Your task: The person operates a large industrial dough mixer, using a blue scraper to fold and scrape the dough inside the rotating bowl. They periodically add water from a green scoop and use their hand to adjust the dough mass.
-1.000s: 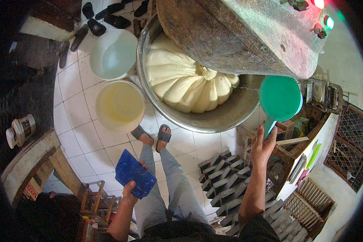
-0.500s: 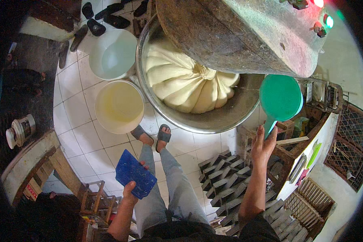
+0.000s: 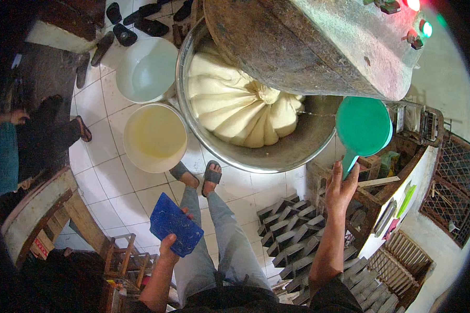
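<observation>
Hands apart: left hand point(image 3: 167, 251) clamped on a flat blue scraper point(image 3: 175, 225), thumb on its near edge, fingertips round the right one. Right hand point(image 3: 340, 194) gripping the handle of a green dipper point(image 3: 363, 126). Dipper cup overlaps the lower-right rim of the steel mixing bowl point(image 3: 318, 133); can't tell if it touches or what's in it.

Dough point(image 3: 245, 117) sits toward the bowl's left edge, pleats gathered to a knot below the mixer head point(image 3: 308, 49); bare steel along the right wall. Indicator lamps point(image 3: 427, 28) lit, so I'd treat the machine as live.

Step looks like standing by at the bowl with both tools ready. To do it well: dipper level, fist outside the rim; if pouring, go slow down the bare right wall, not onto the knot. Scraper well away from anything turning; only reach in with the mixer stopped. Stance: feet just right of the near bucket point(image 3: 131, 138), so watch that rim when stepping left. Stacked dark tins point(image 3: 292, 235) below the bowl's right side; don't back the right elbow into them.
</observation>
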Demonstrator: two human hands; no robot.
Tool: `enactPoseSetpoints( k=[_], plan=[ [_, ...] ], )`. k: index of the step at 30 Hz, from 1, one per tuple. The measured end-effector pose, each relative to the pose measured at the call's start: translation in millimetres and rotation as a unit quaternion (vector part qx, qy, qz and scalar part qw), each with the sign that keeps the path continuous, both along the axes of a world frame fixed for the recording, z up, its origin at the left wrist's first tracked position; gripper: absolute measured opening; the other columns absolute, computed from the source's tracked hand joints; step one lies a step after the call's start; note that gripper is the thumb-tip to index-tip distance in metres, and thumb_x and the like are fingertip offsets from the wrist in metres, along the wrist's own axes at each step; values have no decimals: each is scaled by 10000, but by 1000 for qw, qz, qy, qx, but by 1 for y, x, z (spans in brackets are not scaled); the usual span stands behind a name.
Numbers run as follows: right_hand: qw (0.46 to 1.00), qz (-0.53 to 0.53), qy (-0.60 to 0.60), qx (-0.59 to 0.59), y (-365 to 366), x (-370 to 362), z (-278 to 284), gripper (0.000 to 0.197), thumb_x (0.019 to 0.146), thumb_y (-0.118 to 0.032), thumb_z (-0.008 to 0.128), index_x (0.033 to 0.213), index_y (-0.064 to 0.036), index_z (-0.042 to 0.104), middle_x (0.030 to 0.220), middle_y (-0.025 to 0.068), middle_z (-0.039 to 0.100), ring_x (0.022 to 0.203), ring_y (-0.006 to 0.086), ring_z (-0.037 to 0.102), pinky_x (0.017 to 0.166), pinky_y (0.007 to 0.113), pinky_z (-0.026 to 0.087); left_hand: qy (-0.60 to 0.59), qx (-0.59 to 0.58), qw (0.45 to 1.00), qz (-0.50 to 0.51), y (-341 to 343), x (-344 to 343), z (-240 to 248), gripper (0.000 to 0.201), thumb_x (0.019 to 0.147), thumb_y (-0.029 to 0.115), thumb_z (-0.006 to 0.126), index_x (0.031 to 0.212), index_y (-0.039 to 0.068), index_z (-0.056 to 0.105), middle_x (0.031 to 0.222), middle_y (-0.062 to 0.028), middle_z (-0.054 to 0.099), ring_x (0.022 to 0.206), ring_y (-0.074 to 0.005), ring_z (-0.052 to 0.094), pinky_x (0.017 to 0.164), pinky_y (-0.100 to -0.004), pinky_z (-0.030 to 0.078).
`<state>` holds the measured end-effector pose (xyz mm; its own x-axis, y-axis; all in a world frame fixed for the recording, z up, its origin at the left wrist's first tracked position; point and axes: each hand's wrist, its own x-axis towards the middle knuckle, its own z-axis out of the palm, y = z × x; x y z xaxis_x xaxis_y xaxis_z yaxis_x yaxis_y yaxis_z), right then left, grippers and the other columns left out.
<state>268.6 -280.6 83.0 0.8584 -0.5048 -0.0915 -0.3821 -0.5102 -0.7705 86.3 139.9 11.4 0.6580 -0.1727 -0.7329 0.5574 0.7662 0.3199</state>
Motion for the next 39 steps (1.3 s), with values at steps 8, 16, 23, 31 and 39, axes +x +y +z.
enactPoseSetpoints(
  k=[8, 16, 23, 31, 39],
  plan=[
    [999, 6, 32, -18, 4, 1, 8, 254, 1073, -232, 592, 1180, -18, 507, 894, 7, 513, 721, 74, 456, 591, 248, 385, -3, 5, 1000, 12, -3, 4, 4, 958, 754, 337, 806, 1535, 39, 339, 1465, -167, 504, 1370, -334, 516, 1095, -501, 516],
    [995, 33, 13, -90, -11, -6, -1, 295, 1068, -222, 591, 1227, 12, 510, 993, 64, 566, 857, 139, 504, 759, 299, 429, 13, 20, 1000, 0, 1, 2, 3, 974, 733, 371, 813, 1527, 31, 365, 1470, -173, 510, 1359, -336, 527, 1075, -508, 530],
    [991, 58, 6, -119, -13, -6, -1, 191, 1077, -219, 592, 1180, -90, 495, 811, -48, 495, 597, 20, 406, 483, 210, 325, 11, 36, 999, -7, -1, 1, 6, 979, 727, 394, 812, 1526, 39, 373, 1472, -180, 506, 1355, -345, 528, 1054, -524, 545],
    [995, 44, 2, -85, -7, -4, 7, 263, 1071, -223, 588, 1184, 2, 511, 935, 71, 547, 827, 144, 478, 741, 314, 407, 8, 53, 999, -2, -5, 7, 15, 987, 721, 438, 822, 1500, -5, 409, 1459, -193, 530, 1332, -352, 559, 1064, -527, 531],
    [999, 15, 20, -40, -3, -4, 15, 270, 1072, -197, 578, 1184, 41, 515, 1014, 107, 561, 952, 187, 499, 878, 342, 442, 3, 52, 999, 3, -5, 6, 15, 977, 720, 406, 817, 1504, 8, 392, 1451, -199, 527, 1327, -355, 558, 1047, -531, 547]
  ],
)
